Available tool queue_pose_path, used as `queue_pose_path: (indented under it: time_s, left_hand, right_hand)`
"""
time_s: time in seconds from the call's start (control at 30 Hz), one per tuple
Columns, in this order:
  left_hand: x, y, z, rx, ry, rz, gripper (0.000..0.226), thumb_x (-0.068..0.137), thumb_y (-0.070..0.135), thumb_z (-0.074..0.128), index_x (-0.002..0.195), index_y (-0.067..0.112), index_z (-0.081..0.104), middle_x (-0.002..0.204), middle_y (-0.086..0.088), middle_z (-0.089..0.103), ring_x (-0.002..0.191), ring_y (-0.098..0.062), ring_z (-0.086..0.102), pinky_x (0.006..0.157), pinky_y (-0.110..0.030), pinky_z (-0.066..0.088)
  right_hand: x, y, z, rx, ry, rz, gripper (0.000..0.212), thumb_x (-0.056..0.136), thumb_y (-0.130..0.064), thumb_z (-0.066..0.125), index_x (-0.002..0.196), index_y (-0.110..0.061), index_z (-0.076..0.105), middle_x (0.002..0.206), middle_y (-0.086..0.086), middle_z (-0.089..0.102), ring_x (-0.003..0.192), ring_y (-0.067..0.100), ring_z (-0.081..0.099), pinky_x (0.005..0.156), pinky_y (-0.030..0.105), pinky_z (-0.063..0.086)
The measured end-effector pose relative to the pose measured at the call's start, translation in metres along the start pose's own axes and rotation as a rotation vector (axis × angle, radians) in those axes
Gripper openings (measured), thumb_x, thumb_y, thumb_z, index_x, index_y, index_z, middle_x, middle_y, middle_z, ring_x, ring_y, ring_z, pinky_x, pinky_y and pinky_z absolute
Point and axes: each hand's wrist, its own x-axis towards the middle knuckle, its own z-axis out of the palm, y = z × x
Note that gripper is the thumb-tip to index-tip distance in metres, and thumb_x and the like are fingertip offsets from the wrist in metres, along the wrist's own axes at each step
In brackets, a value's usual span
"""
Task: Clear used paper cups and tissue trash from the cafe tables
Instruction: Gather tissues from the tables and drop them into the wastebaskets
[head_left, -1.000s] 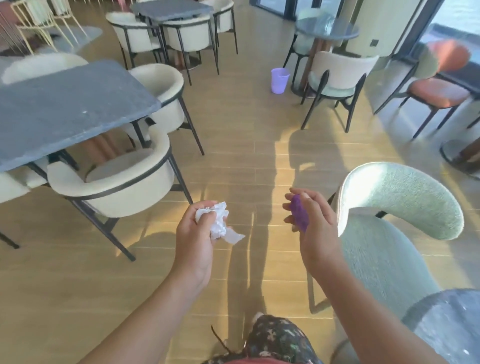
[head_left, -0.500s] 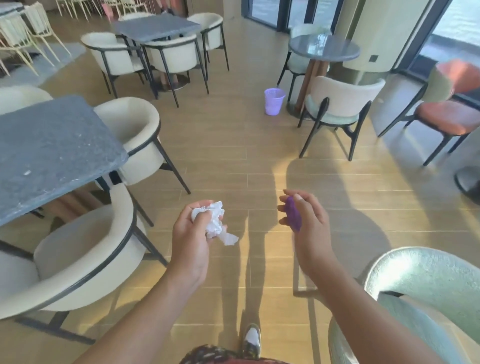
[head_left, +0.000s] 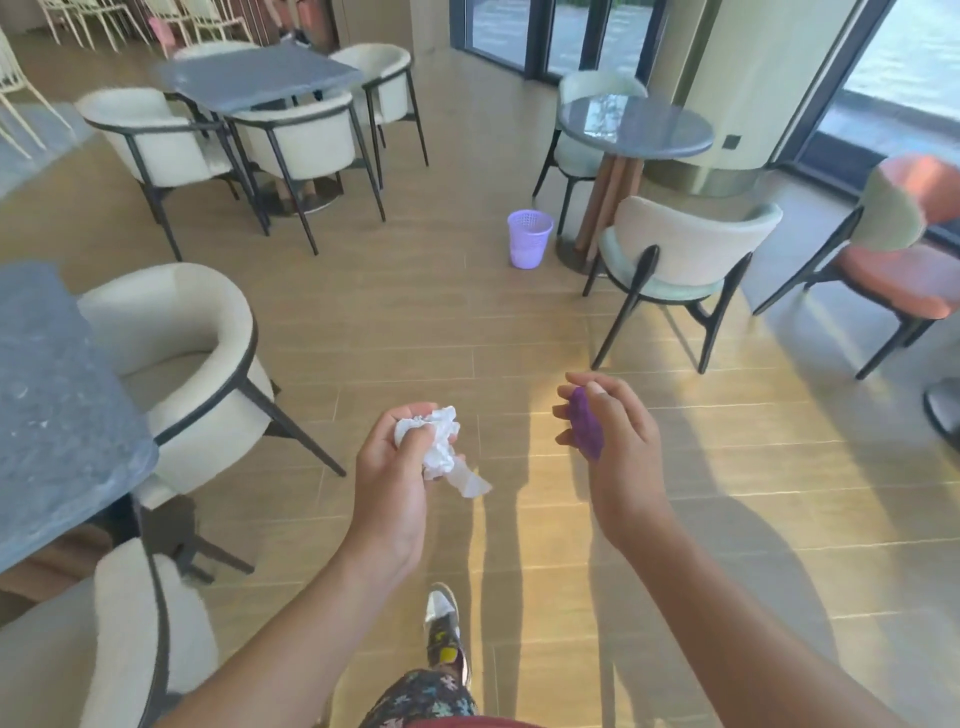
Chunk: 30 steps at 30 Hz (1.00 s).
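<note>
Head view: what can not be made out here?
All in the head view:
- purple item in the right hand: fingers hide most; its kind is unclear.
- purple bin: its own wall hides the contents.
- grey table at left: cut off by the frame edge.
- tissue: partly hidden in the left hand.

A pale wooden plank floor (head_left: 467, 322) runs through the room, with sunlight and long shadows falling across its right side. At the near left stands a grey stone-topped table (head_left: 52, 405) with a cream tub chair (head_left: 176, 353) just beside it. Far left, a square grey table (head_left: 260, 78) is ringed by cream chairs (head_left: 296, 135). Far right, a round dark table (head_left: 634, 127) stands beside a pale column (head_left: 753, 78), with a pale green chair (head_left: 685, 249) on its near side. An orange chair (head_left: 898, 280) sits at the right edge. Glass doors (head_left: 519, 26) line the far wall.
</note>
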Motion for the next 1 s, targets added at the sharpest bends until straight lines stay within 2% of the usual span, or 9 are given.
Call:
queue_pose_path:
  time_s: [0.13,0.23,0.4,0.5,0.7,0.83,1.0]
  left_hand:
    - [0.105,0.023,0.022,0.021,-0.035,-0.021,0.020,0.079,0.019,0.060,0.095,0.021,0.072,0.096,-0.002,0.076,0.087,-0.018,0.069,0.082,-0.036,0.050]
    - [0.176,0.039,0.043,0.031,-0.052,-0.030,0.021,0.079,0.019,0.060,0.096,0.019,0.072,0.099,-0.004,0.075,0.088,-0.018,0.071,0.082,-0.035,0.052]
    - [0.283,0.053,0.081,0.061,-0.086,-0.048,0.023,0.081,0.019,0.059,0.101,0.015,0.070,0.093,-0.001,0.076,0.081,-0.016,0.069,0.089,-0.044,0.053]
    - [0.349,0.052,0.107,0.058,-0.083,-0.049,0.019,0.086,0.015,0.060,0.102,0.014,0.070,0.091,0.000,0.075,0.083,-0.016,0.069,0.092,-0.049,0.054]
    - [0.496,0.051,0.180,0.061,-0.102,-0.062,0.022,0.082,0.017,0.060,0.101,0.016,0.071,0.092,-0.004,0.074,0.080,-0.019,0.066,0.085,-0.046,0.050]
    - [0.584,0.057,0.239,0.052,-0.103,-0.067,0.016,0.094,0.006,0.059,0.103,0.013,0.069,0.090,-0.004,0.074,0.080,-0.019,0.065,0.085,-0.046,0.049]
    - [0.684,0.066,0.298,0.035,-0.089,-0.068,0.021,0.100,-0.001,0.052,0.104,0.012,0.068,0.088,-0.001,0.075,0.078,-0.016,0.066,0.085,-0.043,0.049]
  right_hand:
    - [0.100,-0.006,0.042,0.008,0.039,-0.007,0.025,0.091,-0.032,0.057,0.102,-0.017,0.075,0.103,0.007,0.072,0.091,0.022,0.067,0.074,0.037,0.052]
    - [0.167,-0.010,0.067,-0.001,0.056,-0.005,0.026,0.091,-0.032,0.057,0.103,-0.017,0.075,0.102,0.005,0.072,0.091,0.020,0.067,0.073,0.034,0.053]
    - [0.277,-0.009,0.089,0.003,0.092,0.002,0.026,0.091,-0.033,0.057,0.102,-0.018,0.075,0.102,0.006,0.072,0.091,0.020,0.068,0.072,0.034,0.053]
    - [0.347,-0.001,0.098,0.011,0.102,0.011,0.025,0.090,-0.033,0.057,0.101,-0.019,0.075,0.102,0.005,0.072,0.090,0.020,0.068,0.072,0.033,0.052]
    - [0.507,0.005,0.107,-0.011,0.095,-0.004,0.025,0.091,-0.032,0.057,0.102,-0.019,0.075,0.099,0.001,0.072,0.089,0.018,0.068,0.071,0.032,0.053]
    - [0.617,-0.009,0.108,-0.005,0.102,0.010,0.024,0.091,-0.031,0.056,0.101,-0.019,0.075,0.098,0.001,0.072,0.088,0.018,0.067,0.071,0.033,0.052]
    - [0.735,-0.022,0.112,-0.027,0.095,0.021,0.024,0.091,-0.033,0.057,0.102,-0.021,0.074,0.099,0.001,0.072,0.089,0.017,0.067,0.071,0.032,0.053]
